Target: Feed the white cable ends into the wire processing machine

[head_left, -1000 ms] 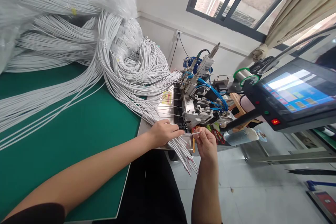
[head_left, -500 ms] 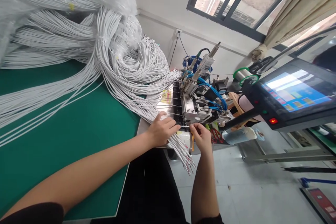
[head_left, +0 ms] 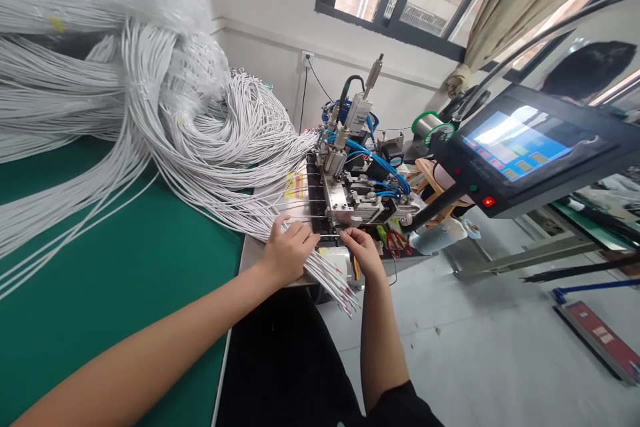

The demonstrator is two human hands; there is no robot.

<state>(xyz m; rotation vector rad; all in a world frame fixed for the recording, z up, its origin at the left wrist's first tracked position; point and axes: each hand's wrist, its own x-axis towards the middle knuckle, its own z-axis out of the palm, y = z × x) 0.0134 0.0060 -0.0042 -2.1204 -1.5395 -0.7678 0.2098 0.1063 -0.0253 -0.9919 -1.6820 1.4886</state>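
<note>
The thin, straight, smooth white cable (head_left: pixel 330 235) spans my hands at the near end of the black slotted strip (head_left: pixel 315 180); my right hand (head_left: pixel 364 250) pinches its end, while my left hand (head_left: pixel 289 253) curls over the red-marked white cable bundle (head_left: pixel 330 272), its grip partly hidden, so I cannot tell how firmly it closes

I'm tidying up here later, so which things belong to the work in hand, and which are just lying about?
In the work:
white cable, pinched by the right hand, left hand alongside
white cable bundle
blue-tubed machine
lit screen, probably

Apparently lying about:
red-handled tool beside the machine
red-topped thing on the floor
</note>
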